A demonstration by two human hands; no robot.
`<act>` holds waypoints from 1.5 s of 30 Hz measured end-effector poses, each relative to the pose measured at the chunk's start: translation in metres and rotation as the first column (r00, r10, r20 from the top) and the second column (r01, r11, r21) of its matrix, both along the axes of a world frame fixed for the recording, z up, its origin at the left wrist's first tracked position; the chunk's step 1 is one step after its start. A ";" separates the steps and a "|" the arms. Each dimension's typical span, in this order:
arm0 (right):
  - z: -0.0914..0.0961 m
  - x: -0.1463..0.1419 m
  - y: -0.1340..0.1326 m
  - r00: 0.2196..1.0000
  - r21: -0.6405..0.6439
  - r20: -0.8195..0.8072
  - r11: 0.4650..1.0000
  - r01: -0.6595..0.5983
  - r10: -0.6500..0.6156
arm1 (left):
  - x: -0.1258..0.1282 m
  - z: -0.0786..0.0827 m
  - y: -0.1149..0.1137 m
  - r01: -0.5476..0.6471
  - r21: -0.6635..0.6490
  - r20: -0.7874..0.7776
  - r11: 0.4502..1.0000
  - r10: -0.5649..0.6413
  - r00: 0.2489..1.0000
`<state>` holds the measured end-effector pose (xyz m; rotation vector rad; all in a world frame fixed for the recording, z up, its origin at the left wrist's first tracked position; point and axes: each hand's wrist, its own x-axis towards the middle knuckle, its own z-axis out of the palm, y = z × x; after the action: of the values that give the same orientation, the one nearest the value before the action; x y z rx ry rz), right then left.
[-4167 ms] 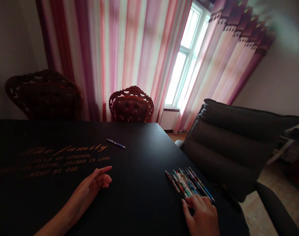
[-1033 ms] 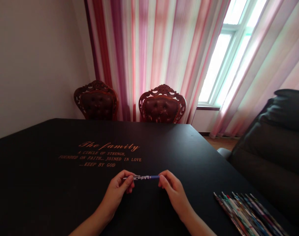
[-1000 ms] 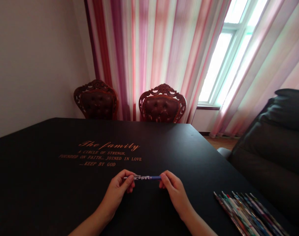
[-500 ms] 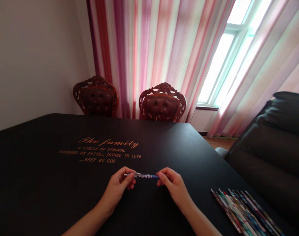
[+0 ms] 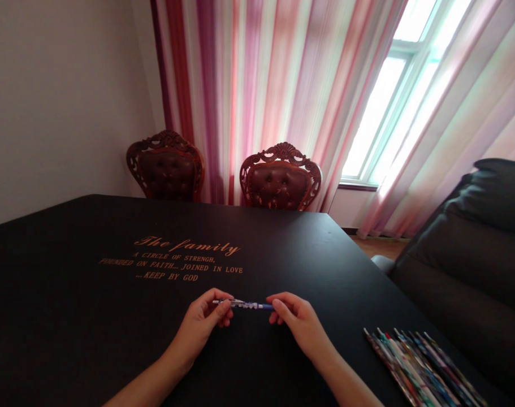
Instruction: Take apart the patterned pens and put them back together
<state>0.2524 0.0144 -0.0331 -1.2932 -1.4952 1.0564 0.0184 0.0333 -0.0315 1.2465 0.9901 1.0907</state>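
One patterned pen (image 5: 249, 305) is held over black table (image 5: 257, 254), silvery end pinched in left hand (image 5: 207, 312), blue end in right hand (image 5: 294, 317), seemingly mid-handling, not yet set down, while other pens (image 5: 422, 366) already lie in a row at right.

Carved chairs (image 5: 281, 183) before a striped curtain (image 5: 278, 73)
Bright window (image 5: 376, 113) beside it; dark padded recliner (image 5: 473, 249) over to the right.
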 end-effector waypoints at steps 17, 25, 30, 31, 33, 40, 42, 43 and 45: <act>-0.002 0.028 0.009 0.979 0.008 -0.146 0.989 0.148 -0.145 | -0.021 -0.001 0.014 -0.128 0.094 -0.071 0.987 0.135 0.988; -0.005 0.028 0.011 0.979 0.041 -0.090 0.982 0.187 -0.183 | -0.029 0.009 0.006 0.139 0.413 -0.509 0.900 0.102 0.855; -0.005 0.026 0.010 0.981 0.051 -0.070 0.981 0.185 -0.181 | -0.030 0.010 0.007 0.202 0.483 -0.603 0.852 0.156 0.782; -0.005 0.026 0.010 0.980 0.054 -0.072 0.981 0.187 -0.183 | -0.031 0.009 0.009 0.180 0.488 -0.615 0.854 0.190 0.765; -0.005 0.025 0.010 0.981 0.056 -0.073 0.982 0.182 -0.178 | -0.034 0.005 0.015 0.147 0.485 -0.652 0.862 0.244 0.718; -0.003 0.011 0.003 0.994 0.049 -0.086 0.996 0.069 -0.065 | -0.036 -0.001 0.020 0.109 0.449 -0.762 0.887 0.316 0.566; -0.002 0.007 0.001 0.998 0.066 -0.048 0.997 0.045 -0.042 | -0.035 -0.001 0.017 0.118 0.453 -0.770 0.883 0.321 0.551; -0.002 0.005 0.001 0.999 0.077 -0.027 0.996 0.038 -0.036 | -0.034 0.000 0.016 0.128 0.461 -0.771 0.878 0.325 0.548; -0.001 0.003 0.000 1.000 0.095 0.010 0.995 0.020 -0.021 | -0.032 0.002 0.013 0.145 0.489 -0.762 0.860 0.340 0.551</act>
<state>0.2551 0.0139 -0.0344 -1.2470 -1.5186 0.9545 -0.0135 0.0461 -0.0290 2.3059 1.5622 0.8301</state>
